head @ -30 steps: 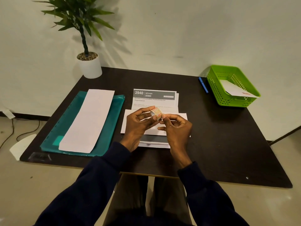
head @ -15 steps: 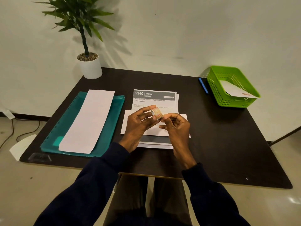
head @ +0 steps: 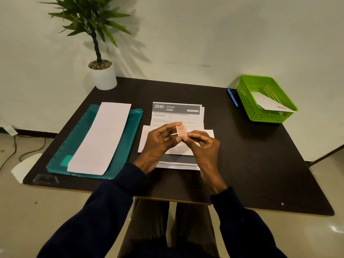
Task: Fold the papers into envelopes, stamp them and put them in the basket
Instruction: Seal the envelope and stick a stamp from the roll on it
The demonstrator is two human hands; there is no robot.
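A small orange stamp (head: 181, 130) is held up over the middle of the table. My left hand (head: 160, 144) pinches it along its left edge, and my right hand (head: 202, 146) pinches its lower corner with fingertips. Under both hands lies a white folded envelope (head: 208, 134), on top of a stack of printed papers (head: 176, 111) headed "2940 KITCHEN". A green basket (head: 249, 107) stands at the back right with one stamped envelope (head: 268, 103) leaning inside it.
A teal plastic folder (head: 130, 138) lies at the left with a long white sheet (head: 102, 136) on it. A potted plant (head: 102, 75) stands at the back left corner. A blue pen (head: 232, 97) lies beside the basket.
The stamp has turned in my fingers so its orange face shows more upright. Both hands stay over the envelope, almost in the same place.
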